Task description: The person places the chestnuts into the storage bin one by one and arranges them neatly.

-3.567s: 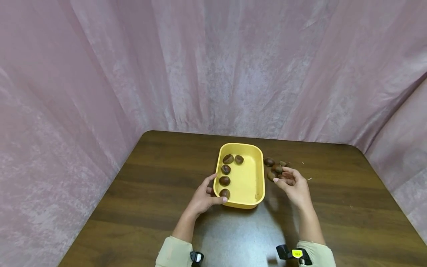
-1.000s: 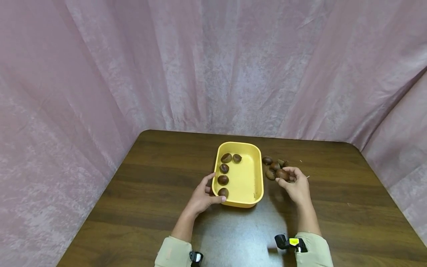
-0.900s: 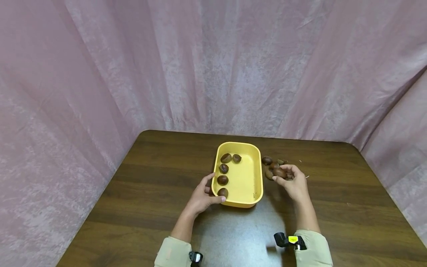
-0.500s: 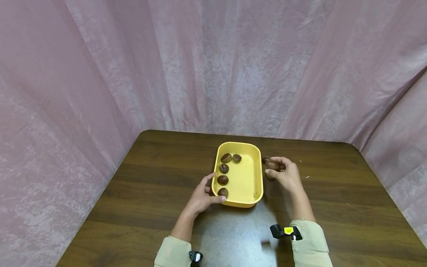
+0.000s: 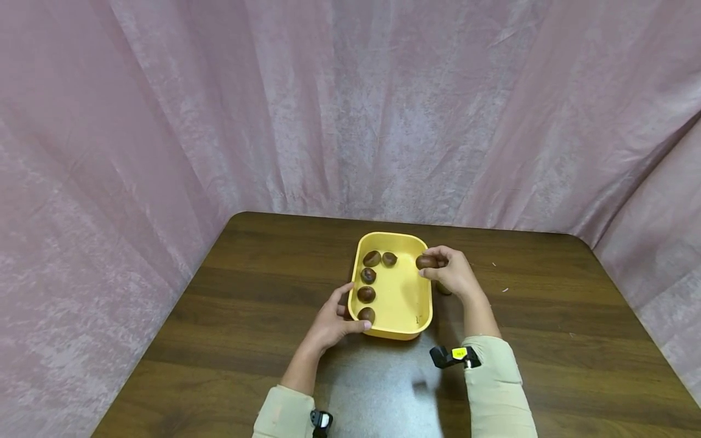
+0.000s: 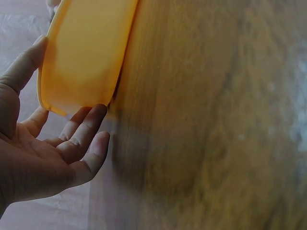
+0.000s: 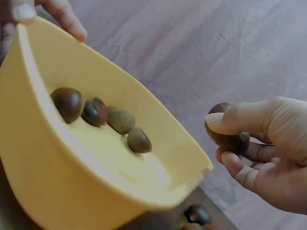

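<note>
Chestnut (image 5: 425,261) between right fingers (image 7: 241,173), near tray (image 5: 398,298)

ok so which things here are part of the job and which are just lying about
Part of the job:
yellow tub, held by the left hand
held chestnut, in the right hand
five chestnuts inside it
loose chestnuts beside it, likely

Just about:
pale scraps on the table
pink curtain behind

We see a yellow tray (image 5: 398,335), brown chestnuts (image 5: 366,295) inside, streaked brown table (image 5: 263,274) beneath, mottled pink curtain (image 5: 350,109) behind.
</note>
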The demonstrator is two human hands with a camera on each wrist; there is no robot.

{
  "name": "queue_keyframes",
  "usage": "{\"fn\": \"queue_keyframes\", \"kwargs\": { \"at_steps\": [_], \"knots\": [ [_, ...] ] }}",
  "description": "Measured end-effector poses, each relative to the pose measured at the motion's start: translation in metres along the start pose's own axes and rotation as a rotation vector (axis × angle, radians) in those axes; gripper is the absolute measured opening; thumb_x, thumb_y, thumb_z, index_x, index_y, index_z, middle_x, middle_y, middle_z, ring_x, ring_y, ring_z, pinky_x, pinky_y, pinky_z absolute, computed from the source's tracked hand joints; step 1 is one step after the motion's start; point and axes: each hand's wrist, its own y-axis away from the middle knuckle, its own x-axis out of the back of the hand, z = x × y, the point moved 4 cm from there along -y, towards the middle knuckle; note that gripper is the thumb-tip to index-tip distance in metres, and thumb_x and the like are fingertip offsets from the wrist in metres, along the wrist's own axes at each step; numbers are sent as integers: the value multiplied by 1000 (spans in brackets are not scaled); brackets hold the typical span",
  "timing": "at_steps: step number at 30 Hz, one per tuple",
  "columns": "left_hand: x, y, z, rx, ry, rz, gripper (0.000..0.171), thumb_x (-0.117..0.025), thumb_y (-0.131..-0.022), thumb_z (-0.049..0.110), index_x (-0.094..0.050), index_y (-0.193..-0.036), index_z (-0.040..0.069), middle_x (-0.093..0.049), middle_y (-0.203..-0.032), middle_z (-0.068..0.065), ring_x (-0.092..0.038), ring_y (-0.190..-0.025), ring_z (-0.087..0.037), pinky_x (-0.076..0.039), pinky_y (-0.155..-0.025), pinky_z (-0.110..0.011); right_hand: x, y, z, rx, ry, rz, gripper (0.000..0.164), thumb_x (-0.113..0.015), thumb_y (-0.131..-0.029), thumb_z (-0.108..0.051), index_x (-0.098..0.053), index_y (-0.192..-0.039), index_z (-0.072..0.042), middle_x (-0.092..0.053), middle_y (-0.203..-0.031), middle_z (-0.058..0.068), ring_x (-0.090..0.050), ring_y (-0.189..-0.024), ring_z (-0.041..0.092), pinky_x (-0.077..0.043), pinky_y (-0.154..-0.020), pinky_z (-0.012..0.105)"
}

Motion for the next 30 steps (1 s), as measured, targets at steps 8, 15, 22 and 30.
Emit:
{"fn": "queue_keyframes", "kwargs": {
  "at_steps": [8, 15, 22, 30],
  "knots": [
    [1, 0, 0, -7, -9, 12, 93, -84, -69, 12, -31, -145, 19, -60, -95, -22, -60, -77, -22, -43, -68, -35, -17, -17, -1, -90, -7, -85, 45, -74, -78, -4, -55, -117, 8, -58, -107, 20, -54, -97, 30, -45, -79, 36],
    [0, 16, 24, 1, -2, -6, 89, -80, -71, 6, -30, -144, 9, -57, -99, -30, -60, -76, -22, -43, -69, -35, -30, -25, -7, -126, -2, -108, 43, -76, -75, -6, -61, -114, 3, -59, -103, 16, -55, -94, 29, -46, -79, 39],
    [2, 20, 31, -10, 20, -12, 88, -80, -72, 5, -29, -144, 7, -57, -100, -31, -61, -76, -22, -45, -69, -35, -48, -38, -8, -196, -5, -144, 41, -76, -76, -6, -60, -112, 4, -58, -104, 16, -55, -95, 30, -46, -81, 42],
    [3, 15, 18, 6, 10, 0, 90, -81, -71, 7, -30, -145, 11, -58, -98, -28, -60, -76, -22, -44, -68, -36, -68, -47, 5, -245, 16, -107, 39, -75, -74, -2, -58, -108, 3, -56, -105, 19, -56, -85, 26, -46, -75, 36]
  ]
}}
